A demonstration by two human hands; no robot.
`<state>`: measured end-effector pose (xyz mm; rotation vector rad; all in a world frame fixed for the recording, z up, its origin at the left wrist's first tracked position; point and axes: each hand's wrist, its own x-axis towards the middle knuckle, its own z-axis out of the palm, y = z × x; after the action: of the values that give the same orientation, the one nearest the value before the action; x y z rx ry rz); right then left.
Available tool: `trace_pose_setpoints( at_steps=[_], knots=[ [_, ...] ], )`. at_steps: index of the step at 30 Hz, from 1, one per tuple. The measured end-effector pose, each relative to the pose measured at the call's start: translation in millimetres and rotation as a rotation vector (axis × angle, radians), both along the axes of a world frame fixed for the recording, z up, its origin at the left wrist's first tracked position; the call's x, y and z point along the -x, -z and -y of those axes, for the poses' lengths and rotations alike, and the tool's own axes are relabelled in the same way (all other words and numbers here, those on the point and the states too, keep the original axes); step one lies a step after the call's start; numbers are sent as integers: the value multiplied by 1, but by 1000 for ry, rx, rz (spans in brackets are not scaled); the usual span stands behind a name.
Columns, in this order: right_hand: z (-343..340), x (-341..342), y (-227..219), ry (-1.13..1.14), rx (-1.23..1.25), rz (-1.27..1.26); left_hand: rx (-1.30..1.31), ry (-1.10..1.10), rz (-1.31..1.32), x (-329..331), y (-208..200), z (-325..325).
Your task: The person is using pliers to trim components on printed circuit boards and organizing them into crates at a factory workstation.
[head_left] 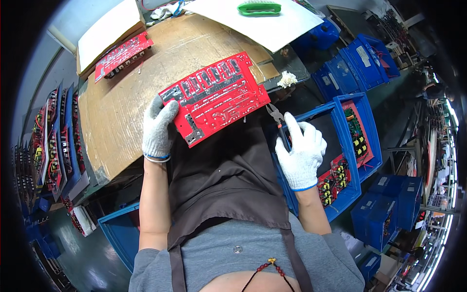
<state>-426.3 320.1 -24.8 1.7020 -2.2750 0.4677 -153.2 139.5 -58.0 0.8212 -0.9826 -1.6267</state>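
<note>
My left hand [158, 127], in a white knit glove, grips the left edge of a red circuit board [226, 103]. The board is tilted, its soldered side facing up, over the near edge of the cardboard-covered bench and my dark apron. My gloved right hand [302, 155] is closed round a pair of diagonal cutters [277, 118] with dark handles. The cutters' jaws sit close beside the board's right corner; whether they touch it I cannot tell. A second red circuit board [124, 54] rests at the far left of the bench, components underneath.
Cardboard [109, 124] covers the bench. A green-handled brush [259, 8] lies on a white sheet [292, 29] at the back. To my right a blue crate [335, 207] holds several populated boards. More blue bins [350, 63] stand beyond it, and upright boards are racked at the left.
</note>
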Motion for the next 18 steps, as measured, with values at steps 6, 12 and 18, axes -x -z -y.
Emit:
trace_pose_setpoints(
  at_steps=[6,12,18],
  knots=[
    [7,3,0,-35,-13,40,-8,-20,19,-1,2,-1],
    [3,9,16,-104,-21,336,6,-29,23,0,0,-1],
    [3,8,16,-89,18,332,6,-29,17,0,-3,-3]
  ],
)
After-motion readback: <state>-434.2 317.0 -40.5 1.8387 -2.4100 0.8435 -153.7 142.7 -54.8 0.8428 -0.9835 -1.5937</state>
